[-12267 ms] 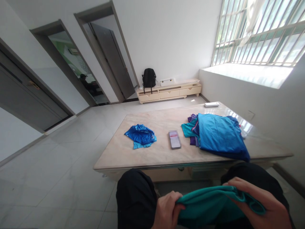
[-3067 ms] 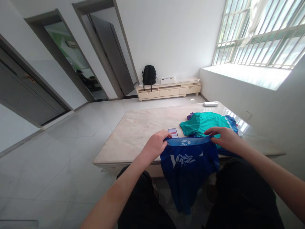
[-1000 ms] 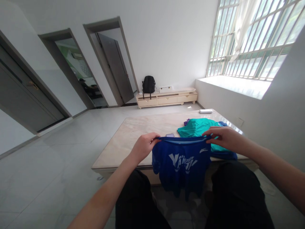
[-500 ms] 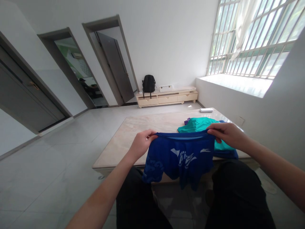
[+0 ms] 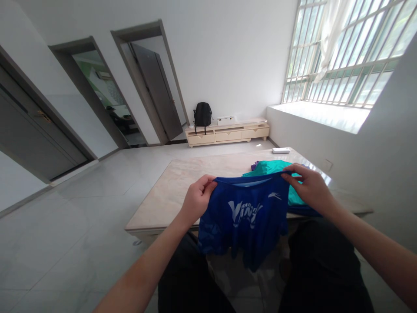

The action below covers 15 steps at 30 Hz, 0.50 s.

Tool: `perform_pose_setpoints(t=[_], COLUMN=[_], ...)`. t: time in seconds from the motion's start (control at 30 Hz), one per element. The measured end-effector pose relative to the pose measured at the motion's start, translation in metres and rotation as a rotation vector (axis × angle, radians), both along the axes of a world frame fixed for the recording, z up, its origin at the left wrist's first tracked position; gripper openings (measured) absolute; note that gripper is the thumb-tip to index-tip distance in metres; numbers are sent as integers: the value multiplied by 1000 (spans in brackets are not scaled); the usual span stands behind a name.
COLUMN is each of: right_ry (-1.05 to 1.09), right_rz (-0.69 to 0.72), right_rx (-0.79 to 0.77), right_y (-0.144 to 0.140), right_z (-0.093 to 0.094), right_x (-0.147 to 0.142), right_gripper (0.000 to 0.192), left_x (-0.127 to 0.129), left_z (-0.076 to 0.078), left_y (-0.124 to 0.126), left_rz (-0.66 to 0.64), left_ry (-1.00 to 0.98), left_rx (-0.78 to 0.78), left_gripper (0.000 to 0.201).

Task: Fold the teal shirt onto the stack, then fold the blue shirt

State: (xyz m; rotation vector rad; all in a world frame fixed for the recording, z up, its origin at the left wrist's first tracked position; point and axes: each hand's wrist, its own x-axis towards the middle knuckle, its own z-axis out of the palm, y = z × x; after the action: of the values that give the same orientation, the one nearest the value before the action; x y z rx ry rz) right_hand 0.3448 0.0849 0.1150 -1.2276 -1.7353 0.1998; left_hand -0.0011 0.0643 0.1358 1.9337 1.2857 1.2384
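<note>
A blue T-shirt (image 5: 244, 217) with white lettering hangs between my hands, its neckline at the top and its lower part drooping in folds in front of the table edge. My left hand (image 5: 199, 198) pinches the shirt at the left end of the neckline. At the right end, my right hand (image 5: 306, 184) grips it between thumb and fingers. Behind the shirt and partly hidden by my right hand, a teal garment (image 5: 270, 166) lies on the table, with a bit of purple cloth (image 5: 254, 166) at its left and dark blue cloth beneath.
The marble-topped table (image 5: 163, 191) stands in front of my knees. A white oblong object (image 5: 280, 151) lies at its far edge. Against the far wall, a low cabinet (image 5: 228, 137) bears a black backpack (image 5: 202, 114) and a white box (image 5: 226, 121). A person sits beyond the left doorway.
The shirt's neckline has risen slightly and its front has turned more toward me, so the lettering shows more fully. Both hands keep hold of it.
</note>
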Motion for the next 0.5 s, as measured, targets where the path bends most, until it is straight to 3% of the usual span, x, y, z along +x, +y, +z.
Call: perform_pose_setpoints(t=[0.13, 0.23, 0.4, 0.5], right_ry=[65, 23, -165, -195], right_rz=[-229, -316, -220, -114], right_rx=[175, 271, 292, 203], right_y=[-7, -12, -16, -16], right_z=[-9, -7, 10, 27], right_x=[-14, -19, -6, 1], right_gripper=[25, 26, 29, 31], left_x=[-1, -10, -28, -30], left_z=[6, 9, 12, 11], left_y=[-5, -5, -4, -3], left_rz=[7, 48, 164, 127], left_ry=[81, 169, 264, 229], left_rx=[74, 158, 248, 144], left_gripper=[27, 25, 25, 27])
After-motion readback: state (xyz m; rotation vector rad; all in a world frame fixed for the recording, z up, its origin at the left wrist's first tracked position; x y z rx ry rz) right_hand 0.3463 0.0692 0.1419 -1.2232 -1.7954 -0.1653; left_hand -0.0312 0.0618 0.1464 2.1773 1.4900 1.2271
